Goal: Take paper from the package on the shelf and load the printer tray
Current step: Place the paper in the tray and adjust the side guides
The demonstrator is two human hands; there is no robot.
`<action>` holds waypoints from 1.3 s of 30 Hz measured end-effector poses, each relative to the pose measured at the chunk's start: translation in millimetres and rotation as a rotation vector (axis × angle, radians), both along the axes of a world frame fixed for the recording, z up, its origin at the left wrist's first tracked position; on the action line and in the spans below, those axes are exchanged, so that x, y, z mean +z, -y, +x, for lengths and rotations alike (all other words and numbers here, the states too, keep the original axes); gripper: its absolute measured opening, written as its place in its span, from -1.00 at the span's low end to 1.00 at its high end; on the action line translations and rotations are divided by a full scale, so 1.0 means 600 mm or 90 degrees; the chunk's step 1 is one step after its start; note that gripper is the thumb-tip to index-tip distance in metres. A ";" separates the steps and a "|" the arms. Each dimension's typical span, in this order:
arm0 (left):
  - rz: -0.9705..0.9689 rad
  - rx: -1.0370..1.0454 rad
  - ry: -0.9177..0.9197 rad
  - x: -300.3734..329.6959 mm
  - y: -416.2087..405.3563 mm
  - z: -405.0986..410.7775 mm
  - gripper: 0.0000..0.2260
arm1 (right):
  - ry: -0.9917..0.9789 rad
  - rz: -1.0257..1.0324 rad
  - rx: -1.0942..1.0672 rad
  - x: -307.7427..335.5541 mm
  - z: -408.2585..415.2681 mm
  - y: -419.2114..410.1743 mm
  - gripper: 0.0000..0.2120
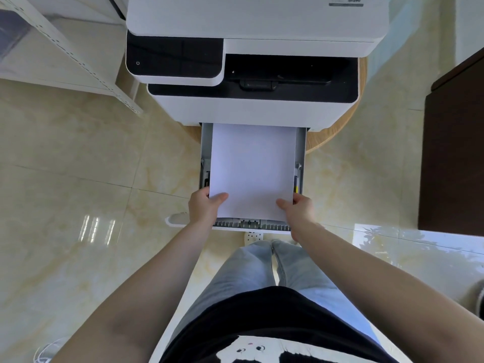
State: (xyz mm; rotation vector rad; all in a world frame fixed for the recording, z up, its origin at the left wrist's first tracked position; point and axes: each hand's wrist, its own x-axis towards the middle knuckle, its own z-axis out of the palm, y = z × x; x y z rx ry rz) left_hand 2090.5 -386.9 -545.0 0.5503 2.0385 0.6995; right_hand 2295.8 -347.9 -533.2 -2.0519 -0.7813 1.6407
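1. While the tray (301, 153) stands pulled out from the base of the printer (251, 108), a white stack of paper (251, 169) lies over it between the grey side walls, its far edge reaching the printer's front.
2. The left hand (205, 206) is closed on the near left corner of the paper, thumb lying on top and fingers tucked underneath.
3. The right hand (298, 208) grips the near right corner the same way, thumb on the top sheet.
4. Whether the stack rests flat on the tray floor or is held slightly above it cannot be told from this angle.
5. The tray's ribbed front edge (251, 225) shows just nearer than the paper, between the two wrists.
6. Small guide tabs sit along both tray walls, touching or just beside the paper's long edges.
7. The printer sits on a round wooden bench (337, 127), whose rim shows to the right of the tray.
8. A dark control panel (174, 58) occupies the printer's upper left, with a black output slot (288, 69) beside it.
9. A white metal shelf (78, 61) stands to the left, well apart from the tray.
10. A dark brown cabinet (453, 153) stands at the right edge.
11. The glossy tiled floor (78, 166) surrounds everything, and the person's jeans (246, 271) hang directly below the tray front.
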 end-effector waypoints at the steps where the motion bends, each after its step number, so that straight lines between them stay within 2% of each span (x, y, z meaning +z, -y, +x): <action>1: -0.001 -0.005 -0.008 -0.001 0.001 0.001 -0.73 | 0.005 0.004 0.002 0.000 -0.001 0.000 -0.78; 5: -0.010 -0.054 -0.041 0.004 0.007 0.007 -0.58 | 0.019 0.015 0.008 -0.001 -0.004 0.003 -0.78; 8: -0.028 -0.077 -0.110 0.003 0.017 0.009 -0.49 | 0.037 0.019 0.033 -0.001 -0.002 0.003 -0.82; 12: 0.003 -0.053 -0.156 0.008 0.022 0.017 -0.61 | 0.072 -0.001 0.101 0.001 0.008 0.012 -0.87; 15: 0.020 -0.050 -0.170 0.004 0.022 0.022 -0.56 | 0.080 -0.016 0.117 -0.001 0.015 0.021 -0.87; 19: 0.057 -0.057 -0.177 -0.004 0.028 0.022 -0.59 | 0.065 -0.012 0.094 -0.005 0.014 0.025 -0.90; 24: 0.048 -0.080 -0.264 -0.002 0.034 0.024 -0.54 | 0.108 -0.023 0.094 -0.005 0.007 0.029 -0.87; 28: 0.064 -0.111 -0.398 0.009 0.042 0.025 -0.37 | 0.153 -0.004 0.139 0.002 0.011 0.034 -0.79; 31: 0.030 -0.094 -0.448 0.010 0.044 0.024 -0.20 | 0.292 0.088 0.210 0.013 0.015 0.045 -0.66; 35: -0.034 -0.101 -0.355 0.005 0.040 0.023 0.06 | 0.459 0.213 0.241 0.012 0.016 0.052 -0.42; 39: -0.080 -0.134 -0.291 0.002 0.030 0.025 0.23 | 0.468 0.159 0.242 0.005 0.014 0.051 -0.08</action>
